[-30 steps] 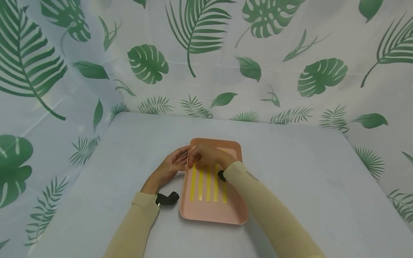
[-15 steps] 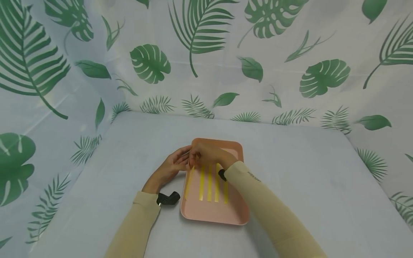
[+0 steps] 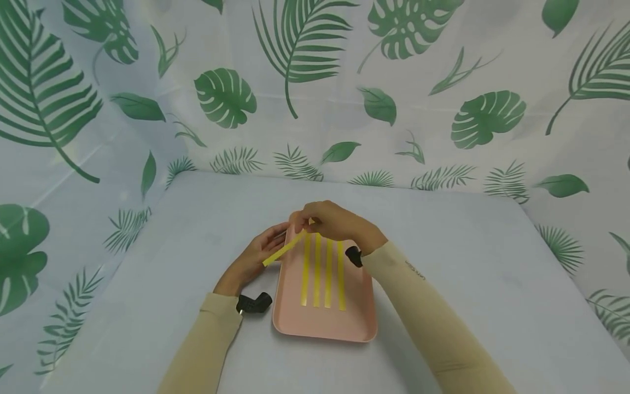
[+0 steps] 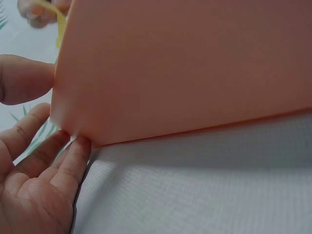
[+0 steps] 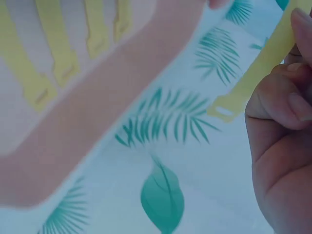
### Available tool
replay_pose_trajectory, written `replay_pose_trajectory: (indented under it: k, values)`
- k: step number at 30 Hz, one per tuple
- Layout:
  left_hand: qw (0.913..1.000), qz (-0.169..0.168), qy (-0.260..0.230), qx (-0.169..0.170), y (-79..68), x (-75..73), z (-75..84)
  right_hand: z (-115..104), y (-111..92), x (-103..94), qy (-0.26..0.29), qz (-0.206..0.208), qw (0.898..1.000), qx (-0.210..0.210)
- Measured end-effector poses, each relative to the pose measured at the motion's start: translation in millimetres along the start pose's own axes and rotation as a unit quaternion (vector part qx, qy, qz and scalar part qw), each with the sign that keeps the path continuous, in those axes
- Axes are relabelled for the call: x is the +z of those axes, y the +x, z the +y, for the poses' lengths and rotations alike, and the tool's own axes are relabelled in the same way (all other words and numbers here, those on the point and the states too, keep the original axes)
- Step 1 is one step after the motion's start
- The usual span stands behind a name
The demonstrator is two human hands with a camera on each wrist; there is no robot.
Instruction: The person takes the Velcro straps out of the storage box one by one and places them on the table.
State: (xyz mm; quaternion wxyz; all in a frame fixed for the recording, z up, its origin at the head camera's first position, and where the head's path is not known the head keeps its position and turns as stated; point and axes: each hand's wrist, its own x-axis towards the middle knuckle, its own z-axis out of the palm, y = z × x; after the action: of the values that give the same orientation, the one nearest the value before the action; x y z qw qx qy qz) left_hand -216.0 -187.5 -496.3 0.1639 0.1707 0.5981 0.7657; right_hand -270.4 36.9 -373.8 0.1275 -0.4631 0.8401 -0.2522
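Note:
A shallow pink tray (image 3: 325,323) lies on the table with several flat yellow strips (image 3: 317,273) side by side in it. My right hand (image 3: 337,221), raised over the tray's far left corner, pinches one yellow strip (image 3: 284,249) by its upper part. That strip slants down left across the tray's rim, overlapping my left hand in the head view; the right wrist view shows a small slot in its widened end (image 5: 223,112). My left hand (image 3: 256,257) holds the tray's left wall, thumb (image 4: 29,78) at the rim and fingers (image 4: 75,158) against the outside.
A white cloth covers the table (image 3: 443,273). Leaf-patterned sheets (image 3: 334,120) hang behind and to the left and right. A black wrist camera (image 3: 254,302) sits beside the tray on the left wrist; another black device (image 3: 353,255) is on the right wrist.
The leftmost strip has come up out of the tray in my right hand, which has risen and moved slightly right. My left hand has kept its place at the tray's side.

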Motion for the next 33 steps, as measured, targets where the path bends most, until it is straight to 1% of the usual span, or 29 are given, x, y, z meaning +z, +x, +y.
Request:
replay_pose_trajectory:
  k: [4,8,14,18,21,25,29,33]
  values:
    - [0.9998,0.005,-0.017,-0.009,1.5,1.4,-1.5,-1.4,-14.7,-9.7,0.000,0.022,1.000,0.004]
    - [0.9995,0.003,-0.031,-0.010,1.8,2.4,-2.5,3.9,-29.3,-17.0,0.013,0.041,0.999,0.001]
    - [0.9993,-0.010,-0.036,0.000,3.0,4.4,-3.4,10.5,-53.4,-25.0,0.061,0.078,0.995,0.005]
    - [0.9991,-0.013,-0.040,0.008,3.7,5.4,-4.5,8.3,-69.8,-30.4,0.090,0.106,0.990,0.023]
    - [0.9988,-0.016,-0.044,0.013,4.0,5.5,-5.4,7.5,-81.4,-33.6,0.118,0.123,0.985,0.041]
    - [0.9989,-0.013,-0.042,0.016,2.5,4.5,-5.3,10.8,-93.9,-35.4,0.168,0.142,0.975,0.039]
    - [0.9991,-0.009,-0.037,0.016,0.8,2.8,-5.3,15.3,-104.8,-35.1,0.218,0.165,0.962,0.026]
    - [0.9992,-0.008,-0.036,0.014,0.0,2.3,-4.6,19.3,-117.8,-33.3,0.250,0.191,0.948,0.042]
